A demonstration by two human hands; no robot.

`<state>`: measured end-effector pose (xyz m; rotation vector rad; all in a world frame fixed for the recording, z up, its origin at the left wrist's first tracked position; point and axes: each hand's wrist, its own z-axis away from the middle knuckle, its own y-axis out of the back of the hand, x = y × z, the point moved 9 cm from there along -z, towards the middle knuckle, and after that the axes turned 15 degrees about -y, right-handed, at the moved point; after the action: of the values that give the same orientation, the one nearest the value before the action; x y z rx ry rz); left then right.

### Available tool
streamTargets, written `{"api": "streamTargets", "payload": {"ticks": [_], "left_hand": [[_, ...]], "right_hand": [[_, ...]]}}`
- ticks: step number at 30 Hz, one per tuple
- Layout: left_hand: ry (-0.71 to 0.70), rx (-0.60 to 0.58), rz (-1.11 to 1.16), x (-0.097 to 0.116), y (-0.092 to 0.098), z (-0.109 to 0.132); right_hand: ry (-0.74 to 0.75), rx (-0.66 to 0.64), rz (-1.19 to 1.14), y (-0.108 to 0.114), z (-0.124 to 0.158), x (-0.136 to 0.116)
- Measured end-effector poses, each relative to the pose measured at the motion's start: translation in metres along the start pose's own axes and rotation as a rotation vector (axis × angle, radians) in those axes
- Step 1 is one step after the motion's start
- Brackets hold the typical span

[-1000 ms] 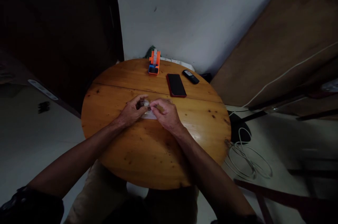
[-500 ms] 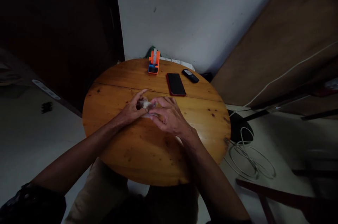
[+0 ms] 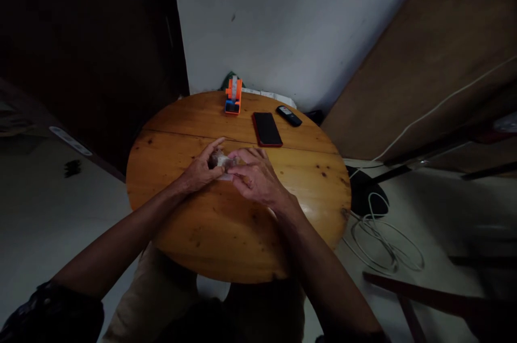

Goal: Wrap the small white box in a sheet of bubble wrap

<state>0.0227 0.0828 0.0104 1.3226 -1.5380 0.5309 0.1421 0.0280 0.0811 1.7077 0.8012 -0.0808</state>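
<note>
Over the middle of the round wooden table (image 3: pixel 242 235), my left hand (image 3: pixel 202 168) is curled around a small, clear, crinkled plastic packet (image 3: pixel 222 160) with something whitish and dark in it. My right hand (image 3: pixel 257 177) meets it from the other side, thumb and fingers pinching the packet's right edge. Both thumbs come close together at its near side. The fingers cover much of the packet, so its exact kind is unclear.
At the back of the table stands an orange tape dispenser (image 3: pixel 233 96). To its right lie a dark phone (image 3: pixel 267 129) in a red case and a black handset (image 3: pixel 288 116). A coiled pale cable (image 3: pixel 375 240) lies on the floor at right.
The view has shifted slightly. Both hands stay on the packet, and my right fingers have moved a little along its edge.
</note>
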Motion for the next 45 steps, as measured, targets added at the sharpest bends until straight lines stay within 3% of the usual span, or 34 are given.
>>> {"api": "streamTargets", "payload": {"ticks": [3, 5, 11, 18, 28, 36, 39, 42, 45], "left_hand": [[0.003, -0.004, -0.041, 0.000, 0.002, 0.000], [-0.004, -0.007, -0.053, 0.000, 0.002, 0.000], [-0.027, 0.006, -0.077, 0.000, 0.003, -0.001], [-0.078, 0.081, -0.110, 0.003, 0.013, -0.004], [-0.210, 0.098, -0.355, 0.026, 0.018, -0.002], [-0.134, 0.060, -0.302, 0.011, 0.016, -0.005], [-0.130, 0.049, -0.281, 0.008, 0.015, -0.004], [-0.146, 0.046, -0.284, 0.009, 0.013, -0.002], [-0.190, 0.050, -0.285, 0.013, 0.013, -0.001]], "right_hand": [[-0.085, 0.092, -0.210, 0.011, -0.004, 0.020], [-0.138, 0.087, -0.304, 0.012, -0.006, 0.033], [-0.208, -0.097, -0.294, -0.019, -0.009, 0.039], [-0.319, 0.031, -0.326, -0.039, -0.013, 0.048], [-0.311, 0.094, -0.221, -0.040, -0.014, 0.044], [-0.263, 0.042, -0.176, -0.035, -0.012, 0.037], [-0.296, 0.184, -0.241, -0.013, -0.010, 0.058], [-0.487, 0.378, -0.246, 0.012, -0.003, 0.102], [-0.631, 0.410, -0.116, 0.024, -0.005, 0.133]]}}
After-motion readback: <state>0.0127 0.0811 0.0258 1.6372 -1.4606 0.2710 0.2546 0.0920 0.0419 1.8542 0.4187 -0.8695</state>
